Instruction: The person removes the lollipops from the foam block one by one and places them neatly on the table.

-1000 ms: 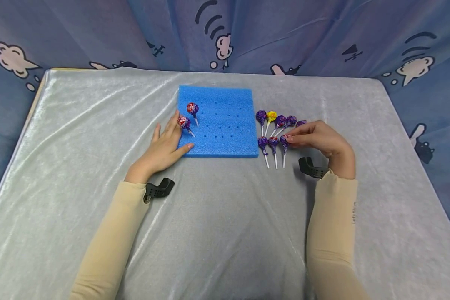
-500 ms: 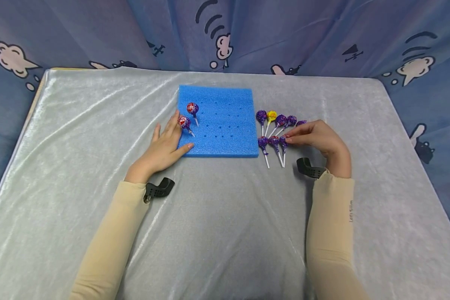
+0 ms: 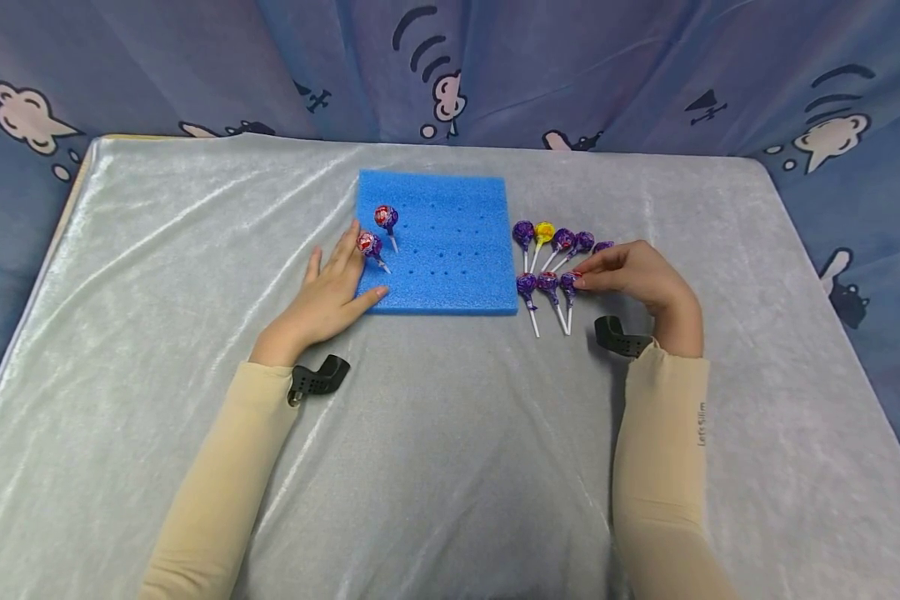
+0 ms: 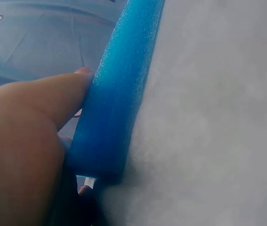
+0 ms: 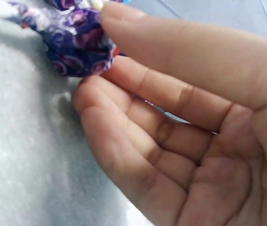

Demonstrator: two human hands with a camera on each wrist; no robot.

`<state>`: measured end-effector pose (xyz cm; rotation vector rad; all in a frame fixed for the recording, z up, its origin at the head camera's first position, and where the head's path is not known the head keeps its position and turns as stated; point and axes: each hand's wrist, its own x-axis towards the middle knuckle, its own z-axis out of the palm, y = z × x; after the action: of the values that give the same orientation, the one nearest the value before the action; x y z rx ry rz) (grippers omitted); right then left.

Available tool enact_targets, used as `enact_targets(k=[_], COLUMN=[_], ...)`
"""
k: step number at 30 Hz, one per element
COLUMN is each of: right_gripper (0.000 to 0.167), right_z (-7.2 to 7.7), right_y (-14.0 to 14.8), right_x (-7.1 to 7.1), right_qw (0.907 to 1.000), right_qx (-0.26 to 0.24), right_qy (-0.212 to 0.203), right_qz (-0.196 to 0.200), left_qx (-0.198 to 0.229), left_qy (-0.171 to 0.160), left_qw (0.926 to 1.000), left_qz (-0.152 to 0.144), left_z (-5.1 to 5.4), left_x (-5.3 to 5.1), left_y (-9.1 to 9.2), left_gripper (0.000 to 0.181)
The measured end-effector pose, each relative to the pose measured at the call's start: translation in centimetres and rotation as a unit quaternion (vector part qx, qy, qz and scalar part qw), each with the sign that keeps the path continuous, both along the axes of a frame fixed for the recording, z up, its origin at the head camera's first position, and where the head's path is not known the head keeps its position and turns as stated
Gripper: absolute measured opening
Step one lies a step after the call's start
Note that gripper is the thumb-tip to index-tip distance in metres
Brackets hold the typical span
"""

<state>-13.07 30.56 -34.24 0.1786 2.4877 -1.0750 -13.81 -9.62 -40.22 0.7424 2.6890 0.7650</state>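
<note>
My left hand point(image 3: 322, 296) lies with fingers spread along the left edge of a blue foam block point(image 3: 450, 287). In the left wrist view the thumb point(image 4: 67, 92) rests over the block's edge. Two red-and-purple lollipops point(image 3: 386, 217) stand tilted at the block's left side, sticks down. Right of the block, my right hand point(image 3: 641, 275) pinches the wrapped head of a purple lollipop point(image 3: 568, 281) between thumb and fingers. That purple head point(image 5: 79, 44) shows close up in the right wrist view; its stick points toward the front of the table.
Beside the held one lie two more lollipops, a purple one point(image 3: 526, 284) and another point(image 3: 547, 282). Behind them is a row of several, including a yellow lollipop point(image 3: 543, 232). Rows of small holes mark the foam. A patterned blue curtain point(image 3: 600, 75) hangs behind the grey cloth-covered table point(image 3: 450, 450).
My right hand has shifted slightly left, then very slightly back. The middle front lollipop's stick has swung right, toward the pinched one. My left hand stays put.
</note>
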Motion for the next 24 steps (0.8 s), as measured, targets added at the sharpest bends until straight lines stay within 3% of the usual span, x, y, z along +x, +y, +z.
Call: enact_targets(k=[13, 24], right_gripper=[0.046, 0.038], right_z=[0.5, 0.8], right_y=[-0.3, -2.7], right_x=[0.2, 0.1], right_qw=[0.9988, 0.9914], right_qx=[-0.007, -0.084], right_qy=[0.041, 0.095], right_qz=[-0.025, -0.029], left_qx=[0.001, -0.003], left_qy=[-0.002, -0.004], left_qw=[1.0, 1.0], left_qz=[0.001, 0.001], left_z=[0.1, 0.0], left_x=[0.0, 0.0], left_y=[-0.1, 0.0], left_gripper=[0.075, 0.077])
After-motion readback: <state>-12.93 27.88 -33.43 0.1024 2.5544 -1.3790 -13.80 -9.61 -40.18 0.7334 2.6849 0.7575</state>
